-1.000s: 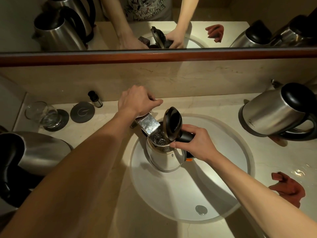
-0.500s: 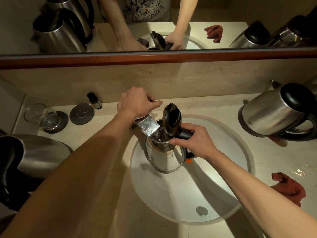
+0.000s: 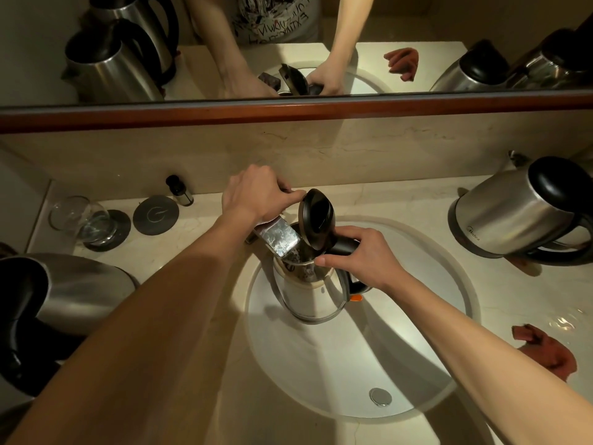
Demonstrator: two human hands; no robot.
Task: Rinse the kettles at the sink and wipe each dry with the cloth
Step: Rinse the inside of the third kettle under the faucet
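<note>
Filling under the tap, the kettle (image 3: 313, 293) stands upright inside the sink (image 3: 353, 364), toward the basin's back-left rim, its black lid (image 3: 316, 221) tipped open. Water runs from the flat chrome spout (image 3: 278, 239) into the mouth. Two more steel kettles wait on the counter: one at the right edge (image 3: 513, 213), another at the left edge (image 3: 57, 293). The red cloth (image 3: 545, 350) lies crumpled near the counter's front-right corner, well apart from the basin.

Judgement: the rinse is best done by keeping the mouth squarely beneath the stream, filling only partway, and keeping water off the orange switch and the base.

The right hand (image 3: 362, 258) reaches in from the front right, fingers curled around the black handle, thumb extended toward the rim. The left hand (image 3: 256, 194) reaches across from the left, knuckles up, fingers curled over the tap fitting behind the spout; what exactly it pinches is hidden.
</note>
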